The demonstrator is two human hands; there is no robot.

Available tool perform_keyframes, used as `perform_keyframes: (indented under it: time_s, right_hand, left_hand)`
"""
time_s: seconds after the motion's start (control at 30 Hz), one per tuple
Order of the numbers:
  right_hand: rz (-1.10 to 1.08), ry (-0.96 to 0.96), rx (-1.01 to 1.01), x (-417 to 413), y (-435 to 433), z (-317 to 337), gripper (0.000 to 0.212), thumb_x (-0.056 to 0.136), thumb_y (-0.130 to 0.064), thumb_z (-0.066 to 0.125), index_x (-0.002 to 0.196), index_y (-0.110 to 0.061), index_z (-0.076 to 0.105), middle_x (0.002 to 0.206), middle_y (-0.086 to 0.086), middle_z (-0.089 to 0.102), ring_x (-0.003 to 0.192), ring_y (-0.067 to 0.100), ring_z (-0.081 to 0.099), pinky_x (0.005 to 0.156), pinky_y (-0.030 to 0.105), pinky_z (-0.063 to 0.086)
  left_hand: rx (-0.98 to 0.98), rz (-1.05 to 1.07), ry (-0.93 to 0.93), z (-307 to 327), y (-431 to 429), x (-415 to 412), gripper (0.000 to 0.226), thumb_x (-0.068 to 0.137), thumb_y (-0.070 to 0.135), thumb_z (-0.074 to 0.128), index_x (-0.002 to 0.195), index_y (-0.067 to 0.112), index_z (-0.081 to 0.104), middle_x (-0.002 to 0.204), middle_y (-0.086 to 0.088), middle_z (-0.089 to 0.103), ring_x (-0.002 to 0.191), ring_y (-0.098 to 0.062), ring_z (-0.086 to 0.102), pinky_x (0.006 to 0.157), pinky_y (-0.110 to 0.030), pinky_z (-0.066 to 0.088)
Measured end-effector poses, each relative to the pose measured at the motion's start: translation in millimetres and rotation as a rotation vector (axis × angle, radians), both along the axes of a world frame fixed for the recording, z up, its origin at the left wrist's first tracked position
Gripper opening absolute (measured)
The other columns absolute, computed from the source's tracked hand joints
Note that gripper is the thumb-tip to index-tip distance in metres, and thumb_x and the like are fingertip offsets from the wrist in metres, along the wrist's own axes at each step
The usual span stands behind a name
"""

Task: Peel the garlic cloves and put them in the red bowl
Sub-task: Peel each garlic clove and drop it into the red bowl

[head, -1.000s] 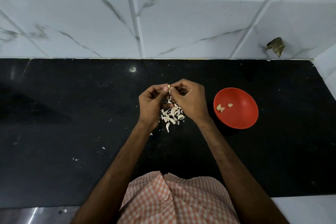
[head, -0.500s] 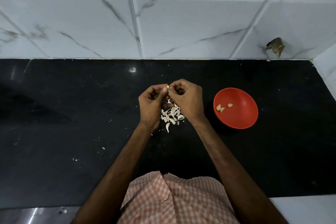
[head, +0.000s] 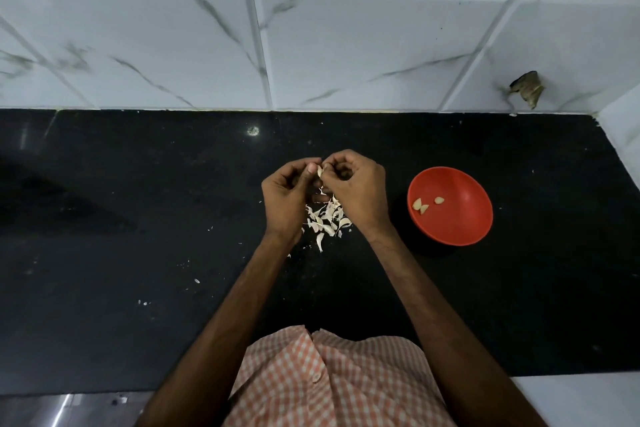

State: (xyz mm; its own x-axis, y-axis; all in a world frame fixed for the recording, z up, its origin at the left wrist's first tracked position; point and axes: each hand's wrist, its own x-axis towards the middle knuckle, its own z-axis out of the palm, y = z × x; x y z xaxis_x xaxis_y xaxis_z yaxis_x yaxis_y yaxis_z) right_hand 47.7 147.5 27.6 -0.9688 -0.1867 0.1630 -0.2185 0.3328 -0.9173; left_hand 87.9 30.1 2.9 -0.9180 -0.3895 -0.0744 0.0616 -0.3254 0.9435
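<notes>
Over peelings, left hand and right hand pinching garlic clove, red bowl apart

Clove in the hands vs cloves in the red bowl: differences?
The held clove is pinched between left hand and right hand; the bowl cloves lie loose in the red bowl. The held clove is one, whitish; the bowl cloves are three, yellowish. All are small garlic cloves.
</notes>
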Motion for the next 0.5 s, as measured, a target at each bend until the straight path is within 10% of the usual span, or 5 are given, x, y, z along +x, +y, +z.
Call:
perform_keyframes:
  time_s: [0.5]
  right_hand:
    - [0.056, -0.127, -0.04, 0.8, -1.6, 1.4, 0.011, 0.09, -0.014, 0.076, 0.099, -0.007, 0.074, 0.085, 0.0, 0.075, 0.077, 0.01, 0.074, 0.069, 0.031, 0.064]
  left_hand:
    - [-0.011, 0.046, 0.004, -4.9, -2.8, 2.5, 0.012, 0.098, 0.003, 0.062, 0.106, 0.001, 0.07, 0.095, -0.011, 0.074, 0.08, -0.027, 0.071, 0.06, -0.036, 0.062]
